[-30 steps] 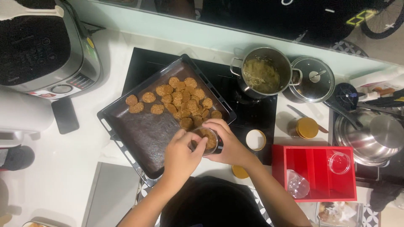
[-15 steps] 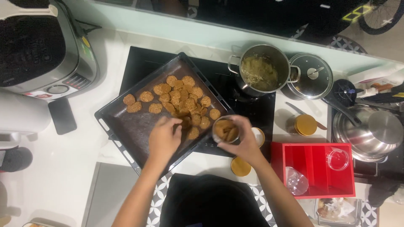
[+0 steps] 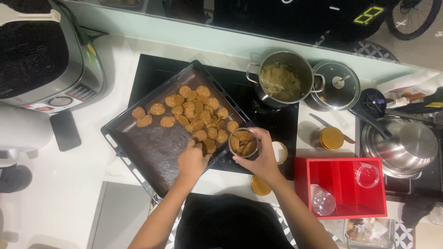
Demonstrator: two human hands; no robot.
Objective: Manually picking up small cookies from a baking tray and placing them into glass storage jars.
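While cupping jar (image 3: 243,142), right hand (image 3: 263,159) raised

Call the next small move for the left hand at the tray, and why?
Probably lift the slice under the left hand into the small tin held by the right hand. The fingers rest on slices at the baking tray edge, and the tin looks partly filled.
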